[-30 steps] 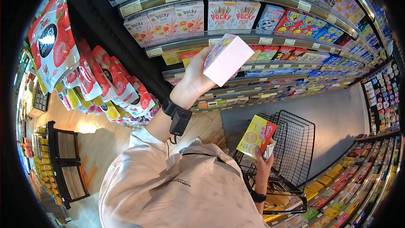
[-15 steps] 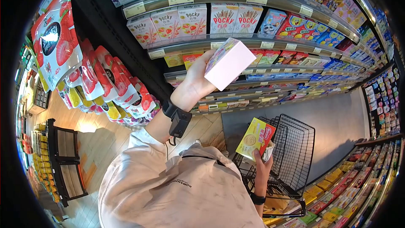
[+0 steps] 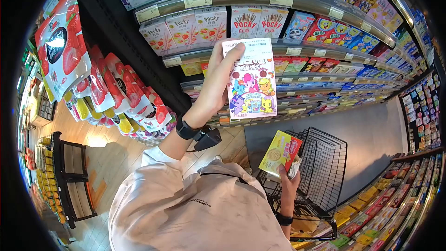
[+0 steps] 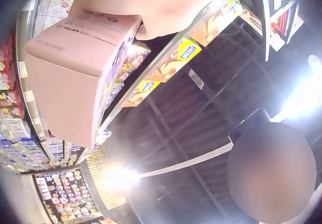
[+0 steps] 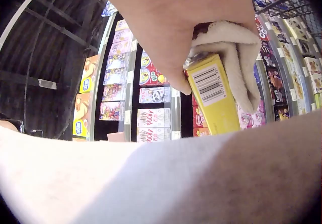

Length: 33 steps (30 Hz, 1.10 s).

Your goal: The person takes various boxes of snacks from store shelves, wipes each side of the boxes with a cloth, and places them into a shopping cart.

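Gripping the cartoon box [image 3: 253, 81] by its edge, the left hand [image 3: 216, 81] is holding it upright before the Pocky shelf [image 3: 186, 56], apparently for inspection; the right hand [image 3: 289, 186] is clasping a yellow box [image 3: 280, 151] above the wire basket [image 3: 327, 158]. Basketing either one calls for a lowering reach.

Pink-and-white strawberry Pocky cartons [image 3: 186, 25] stand in a row on a grey metal shelf [image 3: 195, 52], beside red chocolate Pocky cartons [image 3: 258, 18]. Red-and-white strawberry-printed pouches [image 3: 62, 46] hang at the left. A black wire shopping basket [image 3: 327, 167] shows lower down. A low black display rack [image 3: 69, 181] stands on wood-plank floor [image 3: 116, 158].
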Each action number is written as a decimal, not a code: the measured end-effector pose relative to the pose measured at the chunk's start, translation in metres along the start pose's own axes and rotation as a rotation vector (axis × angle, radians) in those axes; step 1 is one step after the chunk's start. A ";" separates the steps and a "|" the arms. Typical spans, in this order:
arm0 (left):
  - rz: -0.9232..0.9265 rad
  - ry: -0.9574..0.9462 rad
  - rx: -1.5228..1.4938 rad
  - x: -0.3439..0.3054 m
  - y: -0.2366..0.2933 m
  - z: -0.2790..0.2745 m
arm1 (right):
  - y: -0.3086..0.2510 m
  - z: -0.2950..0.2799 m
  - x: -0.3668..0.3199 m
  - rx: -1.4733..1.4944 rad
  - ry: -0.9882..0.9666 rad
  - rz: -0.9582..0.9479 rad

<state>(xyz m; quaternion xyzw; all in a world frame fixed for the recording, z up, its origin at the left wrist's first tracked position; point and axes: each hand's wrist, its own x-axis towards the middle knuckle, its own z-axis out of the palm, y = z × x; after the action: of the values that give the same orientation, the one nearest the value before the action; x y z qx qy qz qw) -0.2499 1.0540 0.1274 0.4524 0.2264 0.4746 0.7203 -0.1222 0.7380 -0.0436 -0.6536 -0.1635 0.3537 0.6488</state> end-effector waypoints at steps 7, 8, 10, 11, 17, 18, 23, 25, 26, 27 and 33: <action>0.021 -0.021 -0.004 -0.006 0.011 0.008 | -0.002 0.002 -0.001 -0.005 -0.001 0.006; 0.021 -0.021 -0.004 -0.006 0.011 0.007 | -0.002 0.002 -0.001 -0.005 -0.001 0.006; 0.055 -0.047 0.038 -0.006 0.011 0.006 | -0.003 0.003 -0.001 -0.003 0.004 0.015; 0.055 -0.048 0.038 -0.006 0.011 0.006 | -0.002 0.002 -0.001 -0.003 0.005 0.014; 0.022 -0.079 0.030 -0.011 0.015 0.010 | -0.002 0.007 0.000 -0.021 0.025 -0.051; 0.017 -0.079 0.029 -0.011 0.016 0.010 | -0.002 0.008 0.000 -0.011 0.027 -0.055; 0.019 -0.091 0.032 -0.010 0.015 0.008 | -0.003 0.008 0.000 0.008 0.030 -0.055; 0.005 -0.096 0.036 -0.010 0.016 0.008 | -0.004 0.009 0.000 -0.010 0.033 -0.060; 0.005 -0.096 0.036 -0.010 0.016 0.008 | -0.003 0.008 0.000 -0.010 0.033 -0.059; 0.002 -0.096 0.037 -0.010 0.015 0.008 | -0.002 0.008 0.001 -0.002 0.032 -0.060; 0.000 -0.092 0.050 -0.010 0.015 0.007 | -0.003 0.009 0.001 0.012 0.019 -0.058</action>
<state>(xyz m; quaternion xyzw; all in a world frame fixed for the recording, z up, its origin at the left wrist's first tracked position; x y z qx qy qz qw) -0.2565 1.0442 0.1430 0.4917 0.2049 0.4476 0.7182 -0.1266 0.7455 -0.0398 -0.6480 -0.1741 0.3293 0.6643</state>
